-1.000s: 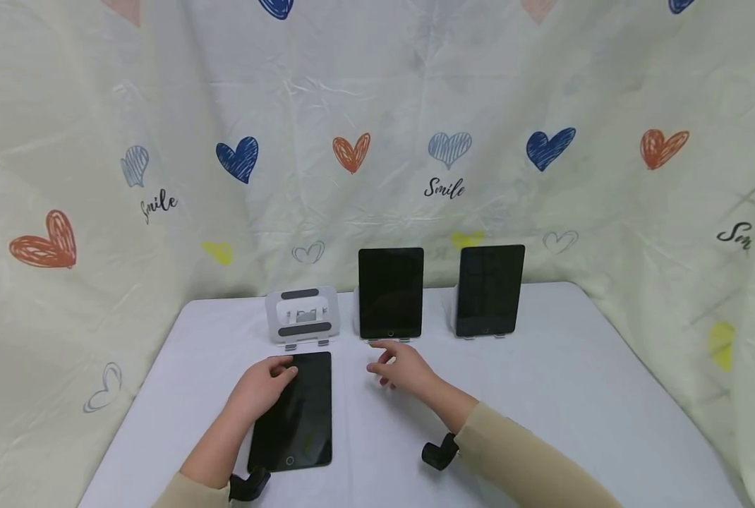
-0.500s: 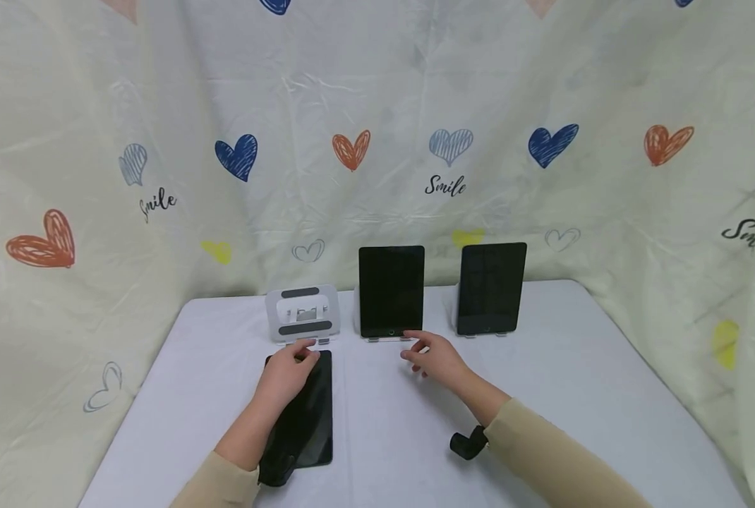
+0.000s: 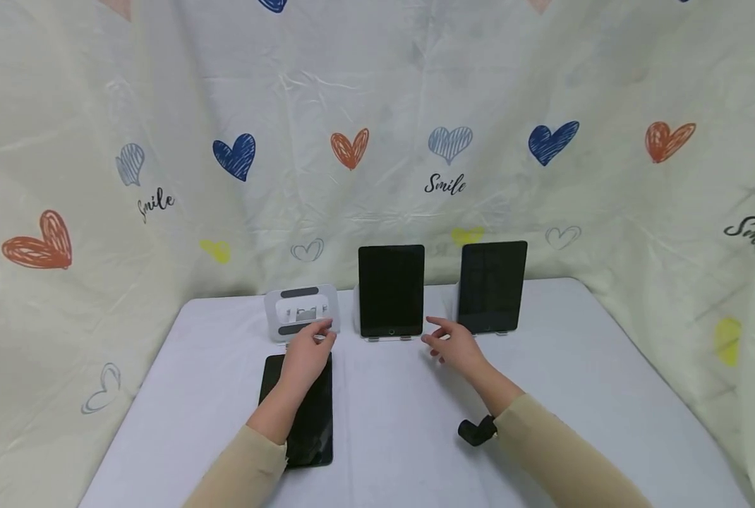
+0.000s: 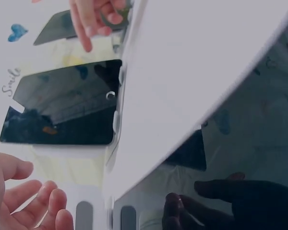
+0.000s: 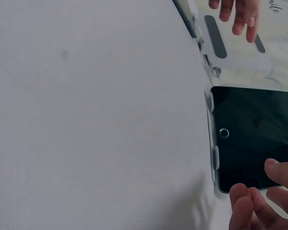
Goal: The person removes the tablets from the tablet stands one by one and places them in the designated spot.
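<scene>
Reaching across the white table (image 3: 574,395), I have my relaxed, empty left hand (image 3: 306,353) between the flat black tablet (image 3: 301,423) and empty silver stand (image 3: 301,312), right hand (image 3: 456,343) loose beside the middle propped tablet (image 3: 391,290); I judge standing the flat one comes next.

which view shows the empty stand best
The head view: the whole empty stand shows upright, left hand at its front. The left wrist view shows only its pads; the right wrist view a slanted part.
</scene>
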A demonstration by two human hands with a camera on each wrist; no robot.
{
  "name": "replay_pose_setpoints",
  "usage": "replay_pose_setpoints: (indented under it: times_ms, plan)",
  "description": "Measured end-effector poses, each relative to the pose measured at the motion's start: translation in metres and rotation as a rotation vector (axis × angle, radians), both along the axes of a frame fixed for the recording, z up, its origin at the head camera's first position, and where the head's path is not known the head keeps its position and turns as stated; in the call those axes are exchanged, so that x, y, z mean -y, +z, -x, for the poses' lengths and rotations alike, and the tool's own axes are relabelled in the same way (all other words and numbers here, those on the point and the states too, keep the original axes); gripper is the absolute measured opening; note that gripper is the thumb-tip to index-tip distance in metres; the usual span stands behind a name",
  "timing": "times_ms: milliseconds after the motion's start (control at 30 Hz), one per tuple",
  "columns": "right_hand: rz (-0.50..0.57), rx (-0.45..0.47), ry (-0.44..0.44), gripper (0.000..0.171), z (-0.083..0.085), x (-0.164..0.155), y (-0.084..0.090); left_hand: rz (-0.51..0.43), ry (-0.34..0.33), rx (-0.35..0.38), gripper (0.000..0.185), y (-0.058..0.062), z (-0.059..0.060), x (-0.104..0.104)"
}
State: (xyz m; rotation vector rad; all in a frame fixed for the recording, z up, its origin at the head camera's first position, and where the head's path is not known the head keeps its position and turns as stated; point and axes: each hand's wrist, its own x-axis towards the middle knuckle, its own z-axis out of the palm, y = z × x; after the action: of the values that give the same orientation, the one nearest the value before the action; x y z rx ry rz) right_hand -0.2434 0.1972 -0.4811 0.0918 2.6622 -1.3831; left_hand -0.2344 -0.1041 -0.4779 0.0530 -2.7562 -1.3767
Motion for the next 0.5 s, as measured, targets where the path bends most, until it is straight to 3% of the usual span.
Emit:
replay_pose_setpoints:
  times_ms: [300, 500]
  plan:
    - [0.044, -0.047, -0.034, 0.054, 0.014, -0.003, 0.006, -0.050, 0.036, -0.021, 0.039, -0.008, 0.023, -0.024]
    - [0.057, -0.077, -0.048, 0.053, 0.023, -0.004, 0.010, -0.082, 0.035, -0.032, 0.039, -0.005, 0.034, -0.038]
